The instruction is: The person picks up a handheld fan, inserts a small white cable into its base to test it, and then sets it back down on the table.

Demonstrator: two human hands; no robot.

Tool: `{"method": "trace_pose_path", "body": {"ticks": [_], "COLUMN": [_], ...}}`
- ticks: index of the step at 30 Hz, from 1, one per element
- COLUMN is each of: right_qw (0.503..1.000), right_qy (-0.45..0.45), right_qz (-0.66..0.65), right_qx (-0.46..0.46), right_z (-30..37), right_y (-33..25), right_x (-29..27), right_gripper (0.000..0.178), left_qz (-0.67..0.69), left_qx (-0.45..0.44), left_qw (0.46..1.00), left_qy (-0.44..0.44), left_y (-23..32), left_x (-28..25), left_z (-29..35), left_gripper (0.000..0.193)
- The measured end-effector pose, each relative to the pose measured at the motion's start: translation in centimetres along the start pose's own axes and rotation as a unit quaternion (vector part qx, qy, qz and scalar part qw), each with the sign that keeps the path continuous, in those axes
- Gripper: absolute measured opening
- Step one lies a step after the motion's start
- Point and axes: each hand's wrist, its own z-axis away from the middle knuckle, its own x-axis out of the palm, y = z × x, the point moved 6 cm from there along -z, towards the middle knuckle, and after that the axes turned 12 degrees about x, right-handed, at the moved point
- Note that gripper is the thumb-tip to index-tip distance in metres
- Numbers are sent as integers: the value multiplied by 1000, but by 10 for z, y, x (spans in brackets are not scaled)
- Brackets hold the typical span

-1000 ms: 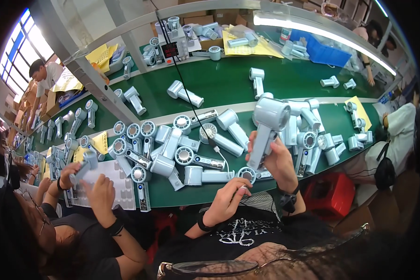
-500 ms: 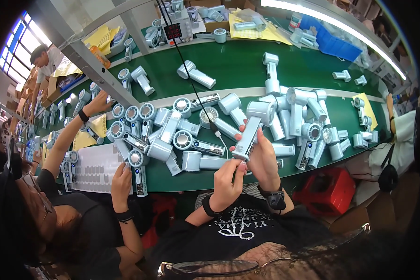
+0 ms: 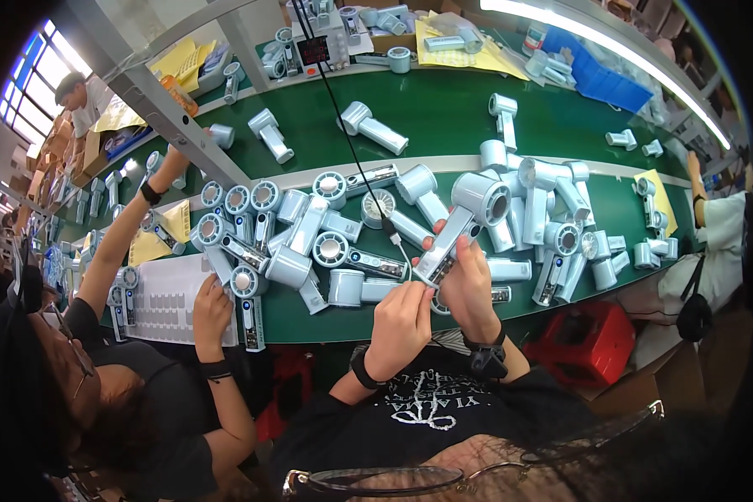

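Note:
My right hand (image 3: 470, 293) is closed around the handle of a pale blue handheld fan (image 3: 452, 238), its round head tilted up and to the right. At the bottom end of that handle, my left hand (image 3: 400, 326) pinches the end of a short white cable (image 3: 405, 258). Whether the plug sits inside the fan's socket is hidden by my fingers. A black cord (image 3: 347, 134) hangs from above and joins the white cable. Around my hands lies a pile of similar fans, among them one with a white grille (image 3: 378, 207) and one lying flat (image 3: 345, 287).
At left a co-worker's hand (image 3: 213, 314) rests by a white slotted tray (image 3: 171, 293); their other arm reaches to the far belt. A metal post (image 3: 155, 100) slants across the green bench (image 3: 301, 330). A red stool (image 3: 586, 343) stands at right, a blue bin (image 3: 602, 79) at back.
The fan in my right hand has turned so its round head face shows. My left hand stays at the handle's end. The co-worker's far hand has moved, now with a fan near the post.

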Motion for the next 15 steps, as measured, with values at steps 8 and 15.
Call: {"method": "trace_pose_path", "body": {"ticks": [8, 15], "right_qw": [995, 927], "right_qy": [-20, -134], "right_qz": [87, 350], "right_qx": [-49, -6], "right_z": [0, -22], "right_y": [-1, -29], "right_x": [19, 41], "right_gripper": [45, 43], "left_qz": [109, 166], "left_qx": [-114, -81], "left_qw": [987, 976], "left_qy": [-13, 112], "left_y": [-22, -41], "left_x": [-1, -27], "left_z": [15, 18], "left_gripper": [6, 9]}}
